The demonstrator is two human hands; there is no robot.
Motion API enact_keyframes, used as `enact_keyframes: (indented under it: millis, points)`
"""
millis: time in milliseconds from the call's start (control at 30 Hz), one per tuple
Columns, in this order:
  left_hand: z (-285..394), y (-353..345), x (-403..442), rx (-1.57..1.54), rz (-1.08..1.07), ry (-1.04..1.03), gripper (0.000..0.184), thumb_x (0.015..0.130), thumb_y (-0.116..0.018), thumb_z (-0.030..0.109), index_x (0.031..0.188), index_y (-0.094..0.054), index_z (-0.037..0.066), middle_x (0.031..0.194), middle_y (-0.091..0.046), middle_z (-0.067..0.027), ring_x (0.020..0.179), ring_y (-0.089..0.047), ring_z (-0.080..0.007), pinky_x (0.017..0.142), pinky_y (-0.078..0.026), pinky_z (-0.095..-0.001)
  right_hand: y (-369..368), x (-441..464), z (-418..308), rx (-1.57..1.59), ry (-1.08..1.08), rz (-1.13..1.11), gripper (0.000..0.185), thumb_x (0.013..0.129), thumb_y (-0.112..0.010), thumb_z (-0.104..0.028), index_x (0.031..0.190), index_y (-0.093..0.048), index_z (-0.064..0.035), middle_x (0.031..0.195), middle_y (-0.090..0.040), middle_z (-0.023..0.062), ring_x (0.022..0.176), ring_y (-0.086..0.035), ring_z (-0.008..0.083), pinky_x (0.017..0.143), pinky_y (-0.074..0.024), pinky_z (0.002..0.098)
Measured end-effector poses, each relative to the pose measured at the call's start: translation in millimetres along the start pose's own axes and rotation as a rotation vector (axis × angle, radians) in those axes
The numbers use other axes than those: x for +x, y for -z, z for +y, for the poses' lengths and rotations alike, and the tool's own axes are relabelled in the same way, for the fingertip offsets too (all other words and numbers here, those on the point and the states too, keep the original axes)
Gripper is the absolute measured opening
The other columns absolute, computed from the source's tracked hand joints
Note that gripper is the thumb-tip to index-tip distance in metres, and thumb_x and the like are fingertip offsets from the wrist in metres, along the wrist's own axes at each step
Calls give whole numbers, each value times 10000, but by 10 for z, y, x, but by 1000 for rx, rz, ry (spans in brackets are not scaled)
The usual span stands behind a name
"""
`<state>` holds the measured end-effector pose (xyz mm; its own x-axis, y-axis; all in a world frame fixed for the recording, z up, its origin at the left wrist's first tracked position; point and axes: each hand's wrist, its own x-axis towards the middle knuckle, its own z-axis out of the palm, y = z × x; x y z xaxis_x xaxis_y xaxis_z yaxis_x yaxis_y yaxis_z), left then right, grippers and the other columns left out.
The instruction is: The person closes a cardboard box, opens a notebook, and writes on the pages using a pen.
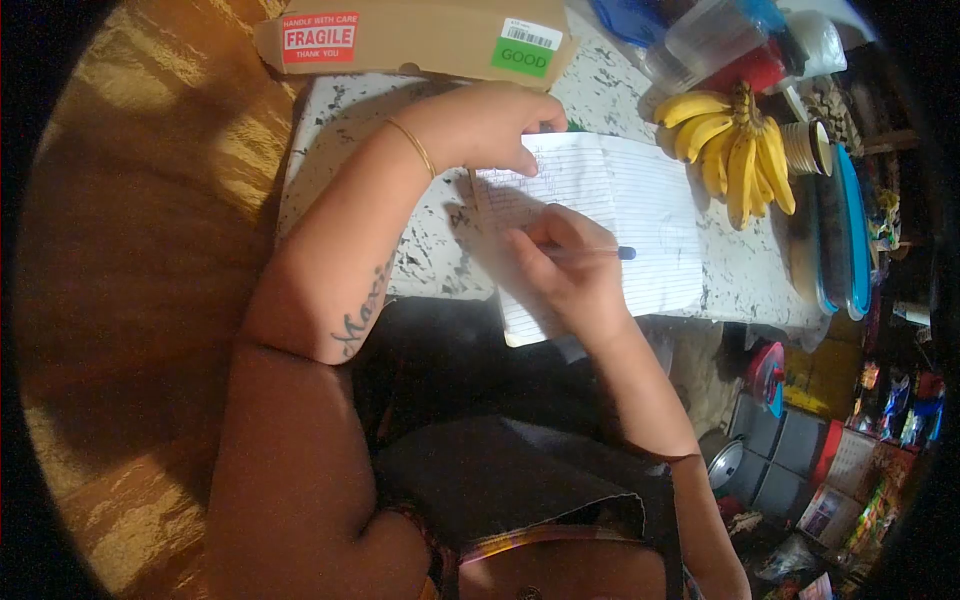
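Note:
An open lined notebook lies on the white, dark-flecked table. Handwriting covers the upper part of its left page; the right page shows ruled lines with no clear writing. My left hand curls over the notebook's top left edge, thumb on the page and the other fingers bent. In my right hand, a clear pen with a dark blue end is pinched between thumb and fingers over the left page. The pen's tip is hidden by the hand.
A cardboard box with red FRAGILE and green GOOD labels lies beyond my left hand. To the right are a bunch of bananas, stacked paper cups, blue-rimmed lids and plastic containers. Cluttered household items stand past the table's right edge.

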<state>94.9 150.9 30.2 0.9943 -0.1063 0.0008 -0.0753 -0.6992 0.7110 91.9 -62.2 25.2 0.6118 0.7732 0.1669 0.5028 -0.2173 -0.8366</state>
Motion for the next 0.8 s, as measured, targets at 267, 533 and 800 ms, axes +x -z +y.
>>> enact_keyframes:
  millis: [267, 533, 800]
  points:
    - [-45, 0, 24, 8, -16, -47, 460, 739, -754, 58, 1175, -608, 51, 1022, -694, -113, 951, -644, -225, 834, -504, -351, 4, 8, 17, 61, -62, -34, 217, 855, -728, -165, 772, -630, 9, 685, -603, 53, 646, -516, 118, 610, -439, 284]
    - [1, 9, -4, 4, -6, -19, 469, 728, -760, 76, 1174, -615, 64, 981, -685, -112, 904, -638, -227, 797, -501, -351, 19, 9, -21, 34, -59, -28, 234, 860, -727, -177, 769, -621, 11, 680, -586, 55, 637, -503, 126, 605, -435, 288]
    - [94, 61, -44, 9, -24, 17, 457, 736, -755, 80, 1173, -623, 95, 957, -680, -95, 889, -636, -228, 779, -502, -352, 26, 6, 15, -18, 3, 13, 226, 864, -728, -163, 772, -618, 11, 673, -581, 58, 633, -496, 132, 599, -427, 293]
